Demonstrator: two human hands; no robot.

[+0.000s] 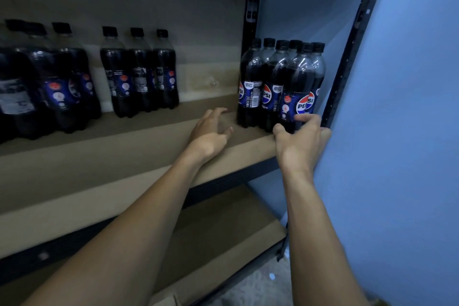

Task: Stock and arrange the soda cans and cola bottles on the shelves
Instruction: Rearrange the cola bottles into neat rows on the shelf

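Head: R hand (301,141) grips front cola btl (296,92).

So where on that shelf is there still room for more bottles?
Widest bare patch: between the middle trio and the right-hand cluster, where the left hand is. The shelf is also bare along its front. Crowded at the right corner, where the right hand grips a bottle.

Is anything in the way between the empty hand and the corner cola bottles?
Nothing visible: only bare shelf lies between the left hand and the corner cola bottles. The right hand grips the front bottle.
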